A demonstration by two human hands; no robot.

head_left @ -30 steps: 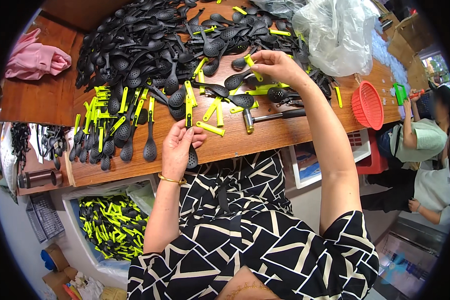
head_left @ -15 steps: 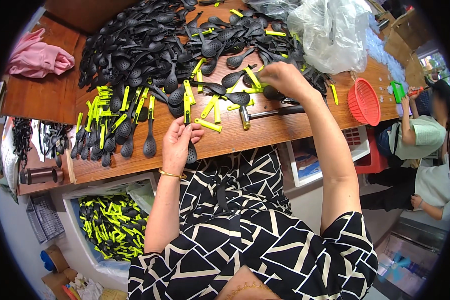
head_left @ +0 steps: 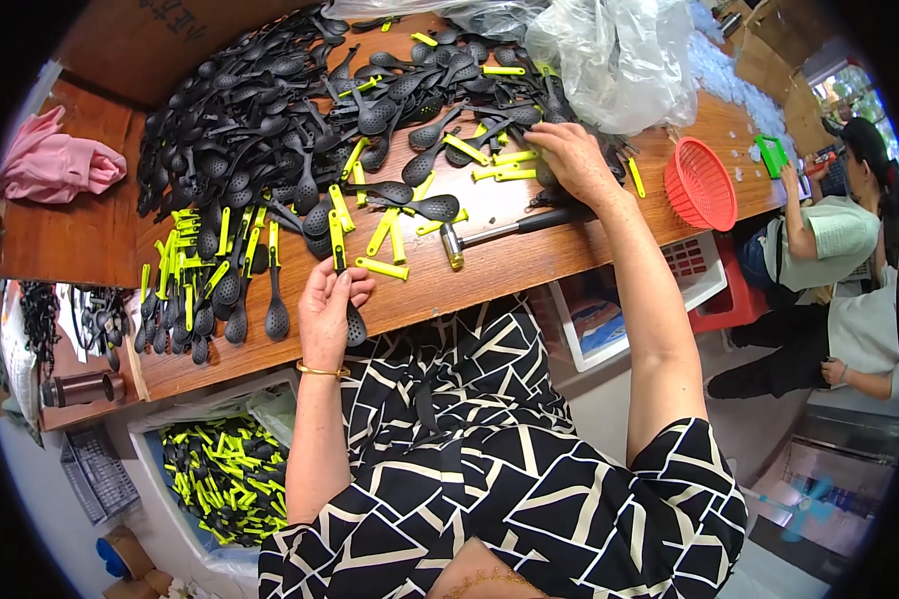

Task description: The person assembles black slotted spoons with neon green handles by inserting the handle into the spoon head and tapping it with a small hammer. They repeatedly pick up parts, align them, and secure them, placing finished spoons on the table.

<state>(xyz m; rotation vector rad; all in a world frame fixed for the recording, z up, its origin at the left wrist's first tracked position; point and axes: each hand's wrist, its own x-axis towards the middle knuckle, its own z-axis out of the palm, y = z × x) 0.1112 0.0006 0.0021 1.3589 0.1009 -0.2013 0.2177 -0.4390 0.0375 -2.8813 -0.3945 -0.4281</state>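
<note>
My left hand [head_left: 332,301] is closed around a black slotted spoon [head_left: 356,325] at the table's front edge. Its perforated bowl hangs below my fingers, and a yellow-green handle sleeve [head_left: 337,236] points up past them. Further right, my right hand [head_left: 575,165] is lowered over the near side of the spoon pile, fingers bent and close together. Its fingertips meet the dark spoons there; what they grip is hidden. Loose yellow-green sleeves [head_left: 382,269] and black spoons [head_left: 437,207] lie between my hands. A hammer [head_left: 453,246] with a black grip rests nearby.
A large heap of black spoons [head_left: 240,130] covers the back. Sleeved spoons [head_left: 277,314] line the left front. Clear plastic bags [head_left: 619,70] and a red basket [head_left: 701,185] stand right. Below left, a bin holds sleeved pieces [head_left: 220,459]. Another person [head_left: 819,230] works at far right.
My view has shifted, so the table appears further left. My right hand has moved right, away from the loose sleeves, to the dark spoons. My left hand still holds its spoon.
</note>
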